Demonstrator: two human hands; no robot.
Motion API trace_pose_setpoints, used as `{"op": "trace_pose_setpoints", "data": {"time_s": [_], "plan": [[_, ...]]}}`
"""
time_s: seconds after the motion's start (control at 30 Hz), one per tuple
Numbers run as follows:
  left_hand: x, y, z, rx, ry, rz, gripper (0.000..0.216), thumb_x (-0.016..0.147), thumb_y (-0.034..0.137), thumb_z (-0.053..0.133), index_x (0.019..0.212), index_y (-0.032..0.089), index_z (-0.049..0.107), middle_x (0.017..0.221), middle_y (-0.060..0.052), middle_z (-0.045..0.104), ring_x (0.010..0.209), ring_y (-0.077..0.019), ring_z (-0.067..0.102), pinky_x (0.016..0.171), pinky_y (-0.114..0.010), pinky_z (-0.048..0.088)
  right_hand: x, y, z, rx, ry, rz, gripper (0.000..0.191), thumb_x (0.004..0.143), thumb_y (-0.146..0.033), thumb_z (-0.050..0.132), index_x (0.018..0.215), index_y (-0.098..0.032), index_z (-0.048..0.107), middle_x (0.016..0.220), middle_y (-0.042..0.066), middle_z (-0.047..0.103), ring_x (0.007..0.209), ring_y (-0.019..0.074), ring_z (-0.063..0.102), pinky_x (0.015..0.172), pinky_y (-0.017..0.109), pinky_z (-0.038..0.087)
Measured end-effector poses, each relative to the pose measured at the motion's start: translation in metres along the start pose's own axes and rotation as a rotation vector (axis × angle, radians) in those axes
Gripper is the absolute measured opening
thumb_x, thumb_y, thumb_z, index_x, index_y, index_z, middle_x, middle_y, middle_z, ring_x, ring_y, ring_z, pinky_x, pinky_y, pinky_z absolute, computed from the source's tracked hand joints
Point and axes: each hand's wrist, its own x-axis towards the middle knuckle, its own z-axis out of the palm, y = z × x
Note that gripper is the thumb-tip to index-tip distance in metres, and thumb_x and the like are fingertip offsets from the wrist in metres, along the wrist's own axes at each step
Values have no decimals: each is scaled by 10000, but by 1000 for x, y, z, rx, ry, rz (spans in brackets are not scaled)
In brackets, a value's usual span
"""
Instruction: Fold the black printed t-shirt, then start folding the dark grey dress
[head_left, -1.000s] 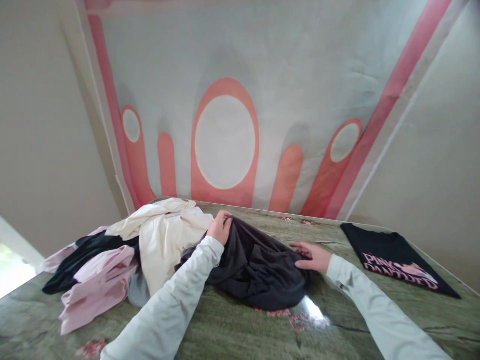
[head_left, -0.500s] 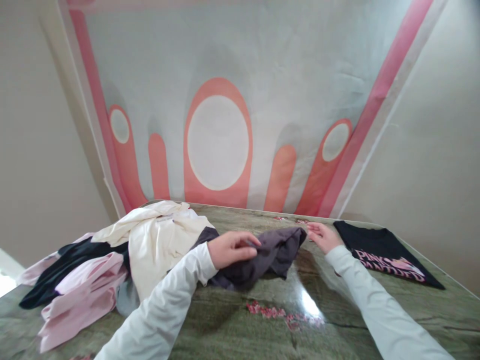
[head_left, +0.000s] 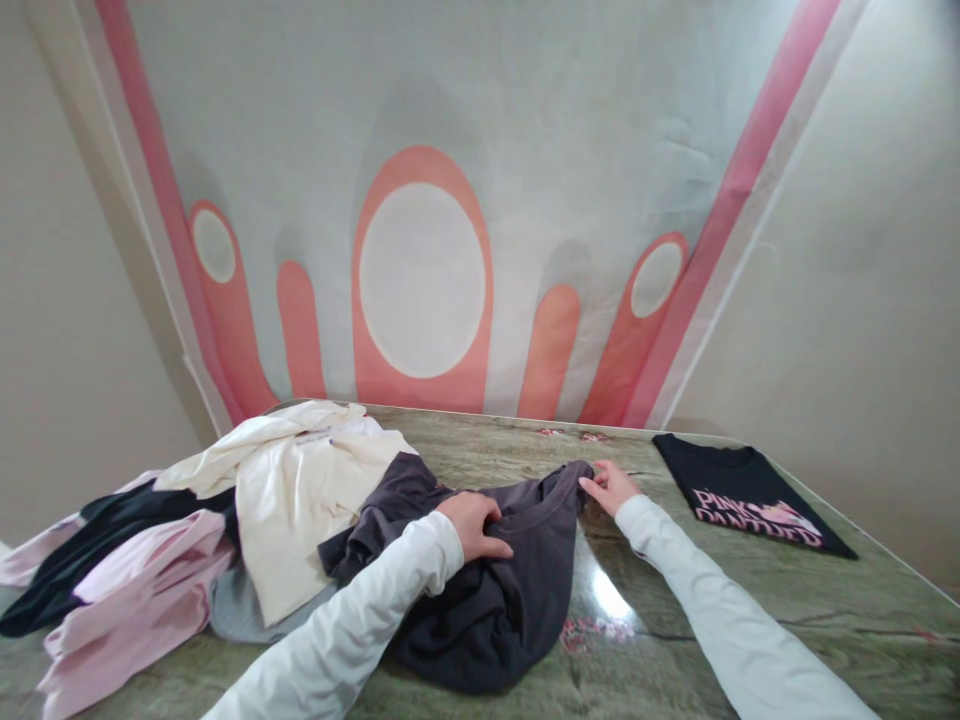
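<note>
A dark grey T-shirt lies bunched in front of me, its round neckline facing up and to the right. My left hand is closed on the fabric near the neckline, fingers curled and the thumb a little apart from them. At the shirt's upper right end, my right hand pinches the edge by the collar between thumb and fingers. Folds hide the rest of the shirt's shape, and its left part reaches to a cream shirt.
Left on the wood-patterned table is a loose heap with a pink garment, a black garment and a grey garment. A folded black T-shirt with pink lettering lies at the right. A printed wall panel stands behind.
The grey T-shirt has been spread toward me, so its neckline now shows. My right hand has moved left and taken hold of the collar end; my left hand has shifted slightly down.
</note>
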Motion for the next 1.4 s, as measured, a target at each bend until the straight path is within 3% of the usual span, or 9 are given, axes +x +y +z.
{"op": "trace_pose_setpoints", "data": {"time_s": [0.13,0.3,0.47,0.57,0.77,0.93,1.07,1.2,1.4], "plan": [[-1,3,-2,8,34,5,212,599,317,640,770,199,599,708,-1,610,666,-172,561,599,-237,405,-1,-1,4,-80,20,-65,448,698,-354,541,1076,-118,490,720,37,597,688,164,558,700,312,420],[2,-1,-9,-74,127,4,133,614,199,571,746,188,558,655,22,570,623,-140,542,589,-225,405,-1,-3,6,-29,-19,-105,190,647,-297,550,791,-174,561,605,-9,564,574,138,522,622,283,411],[10,-24,-13,-338,402,-52,217,658,132,499,869,181,511,705,13,569,646,-127,561,638,-243,439,1,-7,0,77,-8,-123,145,648,-321,520,701,-186,506,621,-11,563,577,136,522,592,278,435],[13,-39,-19,-539,535,-89,340,680,135,485,1013,175,432,701,21,559,657,-123,576,668,-261,449,2,-15,-10,321,1,-87,196,658,-367,524,741,-191,502,692,8,576,638,151,544,582,284,466],[11,-45,-37,-959,480,-135,394,639,182,559,1000,150,406,642,36,559,560,-116,566,545,-235,434,0,-39,-35,893,6,109,260,553,-330,649,737,-213,507,705,-11,593,645,151,563,590,297,498],[12,-42,-42,-1114,577,-58,409,628,204,600,996,141,434,736,-8,607,662,-132,594,602,-247,448,-1,-49,-57,1177,-71,174,218,520,-218,617,704,-222,501,652,-32,601,549,135,546,504,270,445],[14,-41,-43,-1179,689,-33,415,621,219,633,982,150,442,732,-2,611,655,-129,596,590,-241,449,-1,-50,-71,1153,-127,117,169,517,-159,550,666,-220,500,576,-46,562,510,124,506,476,247,396],[15,-43,-44,-1200,805,-81,325,616,305,671,800,157,449,651,30,577,549,-91,555,514,-199,416,-2,-51,-70,1047,-119,39,96,505,-153,503,588,-196,482,629,-24,576,575,123,506,522,234,377],[14,-48,-49,-1222,818,-50,355,601,348,695,753,160,435,619,43,559,534,-77,536,497,-175,392,0,-47,-61,697,-204,-66,70,556,-208,428,569,-189,494,699,14,614,687,159,537,642,275,400]]}}
